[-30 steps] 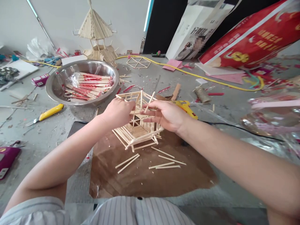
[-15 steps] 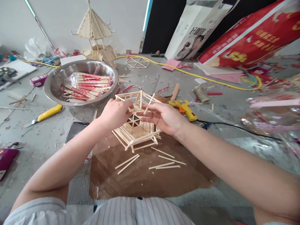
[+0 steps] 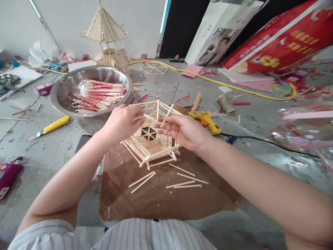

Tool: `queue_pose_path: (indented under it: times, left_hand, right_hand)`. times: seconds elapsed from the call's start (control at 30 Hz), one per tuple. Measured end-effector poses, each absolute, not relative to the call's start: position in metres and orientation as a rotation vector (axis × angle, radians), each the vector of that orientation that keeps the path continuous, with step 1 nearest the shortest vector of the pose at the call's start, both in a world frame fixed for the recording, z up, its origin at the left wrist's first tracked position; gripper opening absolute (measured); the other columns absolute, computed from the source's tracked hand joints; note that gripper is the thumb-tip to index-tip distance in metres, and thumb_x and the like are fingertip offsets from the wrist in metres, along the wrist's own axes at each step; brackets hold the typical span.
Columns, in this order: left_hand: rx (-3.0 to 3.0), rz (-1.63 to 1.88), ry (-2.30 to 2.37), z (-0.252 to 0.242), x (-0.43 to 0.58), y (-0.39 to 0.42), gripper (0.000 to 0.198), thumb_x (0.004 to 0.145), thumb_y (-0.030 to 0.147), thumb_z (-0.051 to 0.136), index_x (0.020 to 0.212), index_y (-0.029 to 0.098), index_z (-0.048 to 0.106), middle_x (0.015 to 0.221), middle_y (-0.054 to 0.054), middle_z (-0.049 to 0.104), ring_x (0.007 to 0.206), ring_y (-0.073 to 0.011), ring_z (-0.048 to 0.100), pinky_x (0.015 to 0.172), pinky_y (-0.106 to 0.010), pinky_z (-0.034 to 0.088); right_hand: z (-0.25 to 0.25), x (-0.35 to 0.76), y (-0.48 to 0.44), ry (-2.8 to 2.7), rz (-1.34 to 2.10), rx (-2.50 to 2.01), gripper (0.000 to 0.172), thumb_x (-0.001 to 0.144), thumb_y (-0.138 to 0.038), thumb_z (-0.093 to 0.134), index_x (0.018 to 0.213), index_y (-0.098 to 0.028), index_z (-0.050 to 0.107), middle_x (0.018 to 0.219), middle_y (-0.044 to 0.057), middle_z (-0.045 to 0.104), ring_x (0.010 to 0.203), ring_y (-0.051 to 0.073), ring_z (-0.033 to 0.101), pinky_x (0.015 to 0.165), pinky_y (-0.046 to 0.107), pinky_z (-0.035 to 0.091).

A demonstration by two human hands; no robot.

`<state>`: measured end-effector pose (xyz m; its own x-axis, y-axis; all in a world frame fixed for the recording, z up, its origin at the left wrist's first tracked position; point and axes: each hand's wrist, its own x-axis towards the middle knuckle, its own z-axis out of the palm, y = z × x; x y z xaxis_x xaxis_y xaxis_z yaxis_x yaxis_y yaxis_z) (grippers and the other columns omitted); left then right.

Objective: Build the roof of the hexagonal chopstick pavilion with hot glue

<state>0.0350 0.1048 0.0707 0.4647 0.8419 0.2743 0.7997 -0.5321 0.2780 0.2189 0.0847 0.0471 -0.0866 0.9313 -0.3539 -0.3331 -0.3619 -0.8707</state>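
Observation:
A six-sided frame of thin wooden sticks point(image 3: 156, 147) stands in front of me, its lower sides closely lined with sticks. At its upper left is my left hand point(image 3: 125, 121), thumb and forefinger parted, close to a stick of the frame; I see nothing held. On the other side, my right hand point(image 3: 184, 132) pinches a short wooden stick point(image 3: 168, 115) that slants upward. Whether this stick touches the frame I cannot tell. Several loose sticks point(image 3: 184, 184) lie on brown paper point(image 3: 125, 205) nearer to me.
A yellow glue gun point(image 3: 205, 119) with a black cord lies right of the frame. At left are a steel bowl point(image 3: 56, 99) of wrapped chopsticks and a yellow utility knife point(image 3: 56, 125). A stick pagoda point(image 3: 106, 31) stands behind, near a yellow cable point(image 3: 179, 71) and bags.
My left hand has drawn back a little to the left, and its pinched fingers have parted. The right hand still holds its stick in nearly the same place.

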Motion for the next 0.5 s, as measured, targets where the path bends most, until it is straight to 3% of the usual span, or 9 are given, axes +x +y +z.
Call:
queue_pose_path:
  times: [0.23,0.5]
  left_hand:
    - [2.304,0.735,1.529,0.070,0.008,0.096,0.027,0.079,0.033,0.046,0.092,0.016,0.063,0.081,0.000,0.065,0.060,-0.0088,0.050,0.059,-0.022,0.039]
    - [2.276,0.688,1.442,0.057,0.001,0.095,0.027,0.079,0.031,0.046,0.092,0.016,0.064,0.084,-0.003,0.064,0.070,-0.0115,0.054,0.064,-0.024,0.043]
  right_hand:
    - [0.047,0.219,0.086,-0.730,1.689,-1.200,0.018,0.077,-0.007,0.045,0.063,-0.015,0.054,0.071,0.005,0.065,0.068,0.013,0.064,0.070,0.029,0.054]
    - [0.050,0.219,0.085,-0.684,1.760,-1.198,0.022,0.079,-0.011,0.041,0.060,-0.016,0.051,0.076,0.007,0.066,0.079,0.015,0.066,0.076,0.027,0.052]
